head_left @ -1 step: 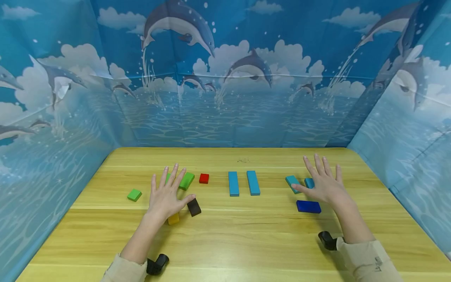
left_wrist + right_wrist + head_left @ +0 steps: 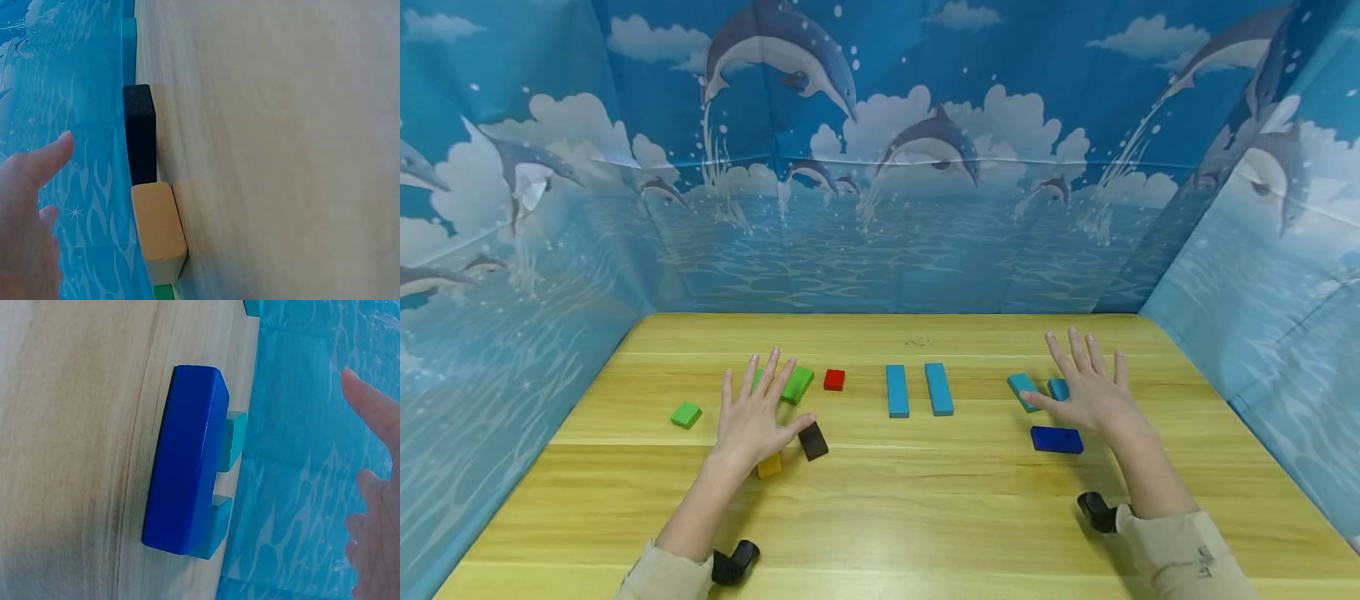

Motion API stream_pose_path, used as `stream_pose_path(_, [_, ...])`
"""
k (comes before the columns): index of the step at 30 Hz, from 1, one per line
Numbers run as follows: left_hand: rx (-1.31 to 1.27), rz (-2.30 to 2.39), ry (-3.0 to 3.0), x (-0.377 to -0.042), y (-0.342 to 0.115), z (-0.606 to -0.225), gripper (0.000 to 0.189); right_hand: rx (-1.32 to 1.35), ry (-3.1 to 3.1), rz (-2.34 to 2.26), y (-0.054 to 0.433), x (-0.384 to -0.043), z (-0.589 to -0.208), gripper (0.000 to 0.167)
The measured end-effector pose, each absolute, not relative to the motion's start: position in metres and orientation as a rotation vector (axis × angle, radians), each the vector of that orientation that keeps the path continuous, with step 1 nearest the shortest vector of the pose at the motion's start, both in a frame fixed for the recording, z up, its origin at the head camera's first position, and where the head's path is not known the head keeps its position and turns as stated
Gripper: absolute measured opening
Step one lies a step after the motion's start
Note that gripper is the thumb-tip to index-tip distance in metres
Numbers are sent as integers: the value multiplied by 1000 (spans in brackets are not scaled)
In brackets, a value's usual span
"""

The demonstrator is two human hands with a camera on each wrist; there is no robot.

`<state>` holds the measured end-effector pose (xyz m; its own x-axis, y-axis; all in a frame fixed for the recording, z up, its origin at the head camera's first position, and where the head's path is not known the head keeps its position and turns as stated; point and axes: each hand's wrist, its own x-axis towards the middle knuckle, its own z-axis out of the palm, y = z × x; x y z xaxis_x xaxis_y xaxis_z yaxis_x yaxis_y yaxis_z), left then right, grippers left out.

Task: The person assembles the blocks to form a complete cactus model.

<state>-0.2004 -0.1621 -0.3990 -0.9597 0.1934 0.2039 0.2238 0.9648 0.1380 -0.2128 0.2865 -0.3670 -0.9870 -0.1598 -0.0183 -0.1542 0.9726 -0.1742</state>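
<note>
Wide gap between azure blocks and teal block, backdrop blocking the far side

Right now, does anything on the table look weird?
Yes: small dark marks spot the wooden tabletop near its far edge, beyond the two long light-blue blocks. They look odd against plainer wood; dirt or damage, I can't tell.

Left grip and right grip point forward, fingers spread.

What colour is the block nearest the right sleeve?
The block is deep blue, clearest in the right wrist view.
</note>
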Motion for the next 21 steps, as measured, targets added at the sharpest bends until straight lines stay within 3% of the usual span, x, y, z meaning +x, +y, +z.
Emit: stream_pose_path(21, [-328,-256,-2922,-201,-160,-397,86,-289,3100,-299,283,-216,-367,98])
